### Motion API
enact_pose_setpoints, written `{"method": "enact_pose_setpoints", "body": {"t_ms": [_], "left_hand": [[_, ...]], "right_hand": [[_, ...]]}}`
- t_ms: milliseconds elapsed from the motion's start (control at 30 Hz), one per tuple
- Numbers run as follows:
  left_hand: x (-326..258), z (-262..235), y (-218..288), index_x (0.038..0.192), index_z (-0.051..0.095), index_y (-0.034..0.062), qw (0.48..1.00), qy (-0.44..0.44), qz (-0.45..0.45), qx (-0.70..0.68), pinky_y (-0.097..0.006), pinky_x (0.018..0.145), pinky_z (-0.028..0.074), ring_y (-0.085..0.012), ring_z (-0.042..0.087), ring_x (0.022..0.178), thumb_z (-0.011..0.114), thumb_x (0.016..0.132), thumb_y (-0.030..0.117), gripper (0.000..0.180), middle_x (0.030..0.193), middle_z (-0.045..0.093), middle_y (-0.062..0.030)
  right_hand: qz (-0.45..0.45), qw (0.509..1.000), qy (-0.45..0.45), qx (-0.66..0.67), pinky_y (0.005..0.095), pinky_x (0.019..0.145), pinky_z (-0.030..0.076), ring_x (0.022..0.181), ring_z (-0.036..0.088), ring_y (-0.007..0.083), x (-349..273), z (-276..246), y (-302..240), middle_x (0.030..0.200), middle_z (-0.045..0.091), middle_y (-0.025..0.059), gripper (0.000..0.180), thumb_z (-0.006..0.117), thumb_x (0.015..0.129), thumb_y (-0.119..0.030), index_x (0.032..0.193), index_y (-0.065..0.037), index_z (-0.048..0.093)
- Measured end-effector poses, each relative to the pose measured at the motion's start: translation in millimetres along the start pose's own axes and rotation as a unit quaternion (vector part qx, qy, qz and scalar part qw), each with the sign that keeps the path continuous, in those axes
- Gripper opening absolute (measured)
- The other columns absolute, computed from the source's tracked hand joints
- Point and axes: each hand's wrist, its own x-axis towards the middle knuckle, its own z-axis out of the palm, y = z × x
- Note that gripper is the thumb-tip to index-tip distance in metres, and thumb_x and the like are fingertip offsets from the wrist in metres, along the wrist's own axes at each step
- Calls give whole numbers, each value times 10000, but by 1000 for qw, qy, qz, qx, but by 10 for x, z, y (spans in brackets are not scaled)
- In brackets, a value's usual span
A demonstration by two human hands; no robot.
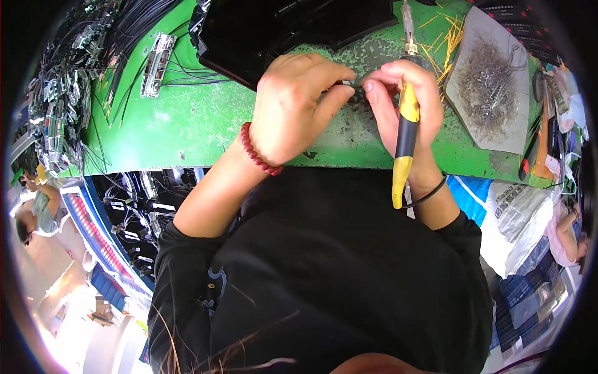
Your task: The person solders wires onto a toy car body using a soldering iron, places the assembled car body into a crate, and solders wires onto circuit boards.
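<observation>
A yellow and black soldering iron (407, 134) rests in my right hand (427, 100), its metal tip pointing away from me. That hand's thumb and forefinger also pinch close to my left fingertips. My left hand (289, 103), with a red bead bracelet (250, 149) at the wrist, is closed in a pinch. Something thin and dark shows between the fingertips of both hands, too small to name. Both hands hover over the worn green tabletop (193, 134), beside a glossy black panel (255, 37) at the far side.
At right lies a pale board (464, 93) covered with dark residue and bits, next to scattered thin yellow pieces (453, 40). A metal part with black wires (158, 65) lies at left, near heaped wired parts (59, 118). A white bag (514, 218) hangs below the right edge.
</observation>
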Motion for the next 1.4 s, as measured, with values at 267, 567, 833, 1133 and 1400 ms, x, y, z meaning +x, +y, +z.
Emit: {"method": "enact_pose_setpoints", "body": {"t_ms": [267, 567, 833, 1133, 1400], "left_hand": [[-98, 52, 21, 774, 624, 65, 998, 14, -61, 6, -368, 649, 477, -270, 615, 699, 720, 731, 64, 105, 732, 621, -69], [-77, 15, 17, 807, 652, 41, 999, 0, -36, -5, -336, 626, 479, -260, 601, 673, 709, 745, 3, 93, 733, 623, -83], [-72, 26, 46, 768, 626, 65, 998, -5, -55, 7, -368, 646, 462, -261, 607, 690, 719, 722, 68, 104, 715, 607, -60], [-66, 21, 52, 771, 622, 73, 999, -14, -31, 11, -367, 665, 448, -255, 602, 700, 715, 717, 60, 108, 727, 604, -56], [-63, 15, 64, 775, 617, 70, 999, -26, -37, 21, -367, 671, 448, -259, 601, 701, 712, 722, 63, 108, 730, 600, -58]], "right_hand": [[31, 998, 11, 48, 177, 550, 471, 682, 662, 94, -98, -59, 65, 852, 715, 101, 344, 707, 792, 78, 1087, -21, 559], [31, 999, -9, 7, 187, 578, 487, 745, 688, 116, -93, -55, 35, 861, 713, 91, 341, 707, 775, 88, 1073, -21, 581], [3, 999, -17, 29, 205, 587, 504, 753, 682, 125, -63, -43, 13, 858, 696, 121, 323, 674, 817, 77, 1107, -7, 561], [69, 990, -27, 122, 177, 577, 475, 715, 616, 80, -34, -36, 32, 848, 667, 116, 335, 636, 864, 48, 1170, 4, 507], [-22, 997, -33, 68, 224, 620, 535, 751, 674, 139, -52, -27, 43, 866, 676, 131, 282, 628, 873, 34, 1137, 13, 531]]}}
